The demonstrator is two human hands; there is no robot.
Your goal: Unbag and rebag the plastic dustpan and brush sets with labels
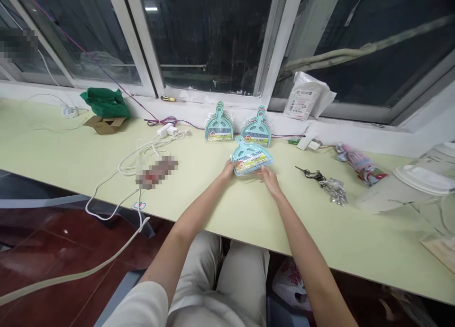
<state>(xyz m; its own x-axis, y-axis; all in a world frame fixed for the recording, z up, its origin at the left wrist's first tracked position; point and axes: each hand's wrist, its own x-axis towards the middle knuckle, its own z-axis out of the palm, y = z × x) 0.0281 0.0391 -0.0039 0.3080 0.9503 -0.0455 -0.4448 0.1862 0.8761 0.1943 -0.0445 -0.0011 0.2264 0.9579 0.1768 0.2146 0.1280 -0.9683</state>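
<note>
A light-blue mini dustpan and brush set, wrapped with a printed label, is held tilted just over the table between both hands. My left hand grips its lower left edge, thumb on the front. My right hand has its fingers at the lower right edge, partly hidden beneath it. Behind it, two groups of similar wrapped sets lean against the window wall: a left stack and a right stack.
White cables and chargers spread over the left of the table. A green bag sits in a cardboard box. Keys, a folded umbrella-like bundle and lidded cups stand or lie on the right.
</note>
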